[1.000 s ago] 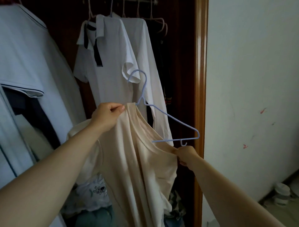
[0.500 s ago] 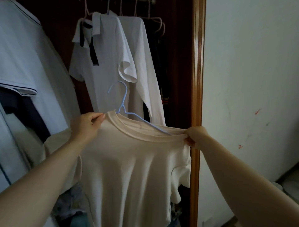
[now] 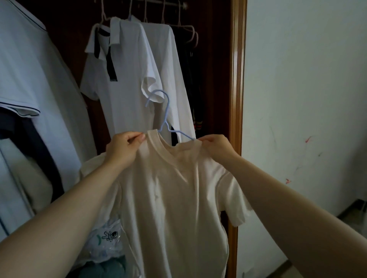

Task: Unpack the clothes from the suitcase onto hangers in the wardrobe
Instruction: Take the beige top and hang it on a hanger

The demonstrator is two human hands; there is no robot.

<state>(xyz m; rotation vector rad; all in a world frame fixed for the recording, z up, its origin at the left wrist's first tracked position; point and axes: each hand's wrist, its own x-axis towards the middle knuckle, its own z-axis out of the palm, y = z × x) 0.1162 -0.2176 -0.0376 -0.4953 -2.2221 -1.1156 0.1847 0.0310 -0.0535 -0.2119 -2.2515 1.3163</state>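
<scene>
Wardrobe (image 3: pixel 236 79) open, its rail (image 3: pixel 158 2) carrying white shirts (image 3: pixel 129 69) on pale hangers, a dark garment (image 3: pixel 191 83) tucked behind them on the right, a plastic bag (image 3: pixel 107 238) heaped at the bottom. Out in front, the cream T-shirt (image 3: pixel 174 198) sits on a blue hanger (image 3: pixel 167 111), hook poking up through the ribbed collar, fabric creased, short sleeves drooping. Left hand (image 3: pixel 123 146) pinches the shoulder beside the collar; right hand (image 3: pixel 216 144) pinches the other shoulder.

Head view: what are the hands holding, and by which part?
The cream T-shirt, on the blue hanger: left hand pinches the collar's left side, right hand pinches its right side.
</scene>
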